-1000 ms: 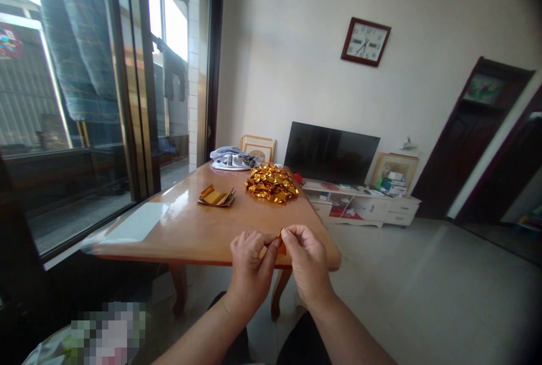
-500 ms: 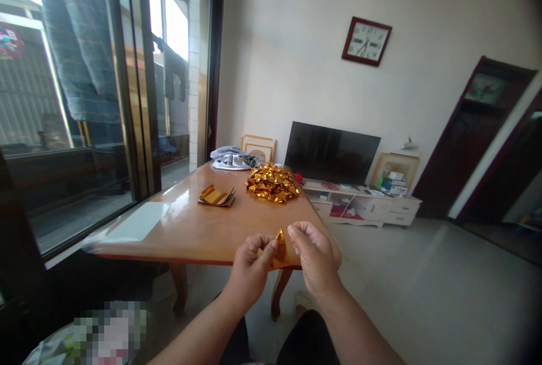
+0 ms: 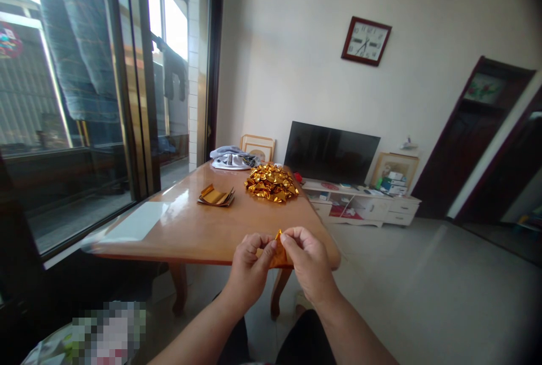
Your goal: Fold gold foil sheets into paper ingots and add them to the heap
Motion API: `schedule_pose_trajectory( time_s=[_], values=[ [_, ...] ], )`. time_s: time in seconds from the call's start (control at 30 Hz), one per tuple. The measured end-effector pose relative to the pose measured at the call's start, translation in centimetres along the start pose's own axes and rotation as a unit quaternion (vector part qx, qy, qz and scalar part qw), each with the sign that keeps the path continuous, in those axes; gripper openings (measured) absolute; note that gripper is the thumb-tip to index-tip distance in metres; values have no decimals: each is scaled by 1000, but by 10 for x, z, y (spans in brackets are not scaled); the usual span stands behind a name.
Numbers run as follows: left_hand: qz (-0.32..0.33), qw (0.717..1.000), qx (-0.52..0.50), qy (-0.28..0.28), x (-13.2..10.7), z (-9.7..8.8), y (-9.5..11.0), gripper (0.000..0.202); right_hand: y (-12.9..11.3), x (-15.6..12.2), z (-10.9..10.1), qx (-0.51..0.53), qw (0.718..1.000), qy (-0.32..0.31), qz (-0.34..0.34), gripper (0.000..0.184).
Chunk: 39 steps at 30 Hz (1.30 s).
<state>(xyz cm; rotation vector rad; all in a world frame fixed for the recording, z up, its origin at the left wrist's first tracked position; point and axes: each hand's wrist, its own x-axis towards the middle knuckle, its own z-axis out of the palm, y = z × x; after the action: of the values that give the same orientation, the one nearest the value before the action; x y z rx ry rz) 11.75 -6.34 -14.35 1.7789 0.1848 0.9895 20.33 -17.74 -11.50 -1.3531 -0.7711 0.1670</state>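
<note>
Between my hands, above the table's near edge, is a piece of gold foil paper folded to a point at the top. My left hand pinches its left side between thumb and fingers. The thumb and fingertips of my right hand close on its right edge near the tip. Much of the foil paper is covered by my fingers. Farther back on the table lies a heap of folded gold foil pieces. To its left rests a small stack of gold foil sheets, curled up at the edges.
The wooden table has a glossy cover and a pale sheet at its left. Folded cloth lies at the far end. Beyond are a television and a white cabinet. Glass doors stand to the left.
My right hand has moved left from beside the foil paper onto its right edge and closed there. My left hand keeps its pinch in nearly the same place.
</note>
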Motion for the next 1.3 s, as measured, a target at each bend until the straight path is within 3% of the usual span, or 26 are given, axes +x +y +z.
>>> schedule_pose_trajectory(
  time_s=[0.1, 0.27, 0.43, 0.67, 0.87, 1.1, 1.3],
  values=[
    [18, 999, 28, 2, -1, -1, 3, 23, 3, 1, 0, 0, 1000, 0, 3, 28],
    [-22, 999, -5, -30, -1, -1, 5, 28, 3, 0, -3, 35, 999, 4, 16, 28],
    [-68, 993, -69, -65, 0, -2, 9, 31, 0, -1, -5, 42, 997, -58, 26, 32],
    [-145, 943, -237, -181, 4, -10, 13, 28, 8, 3, -11, 45, 998, -26, 46, 36],
    [-154, 928, -292, -173, 8, -20, 12, 31, 9, 9, -18, 47, 998, 16, 47, 38],
    [-165, 925, -285, -188, 18, -34, 10, 42, 12, 13, -26, 35, 998, -5, 58, 37],
    [-167, 923, -289, -193, 22, -40, 16, 38, 18, 15, -29, 67, 995, 25, 66, 37]
  ],
)
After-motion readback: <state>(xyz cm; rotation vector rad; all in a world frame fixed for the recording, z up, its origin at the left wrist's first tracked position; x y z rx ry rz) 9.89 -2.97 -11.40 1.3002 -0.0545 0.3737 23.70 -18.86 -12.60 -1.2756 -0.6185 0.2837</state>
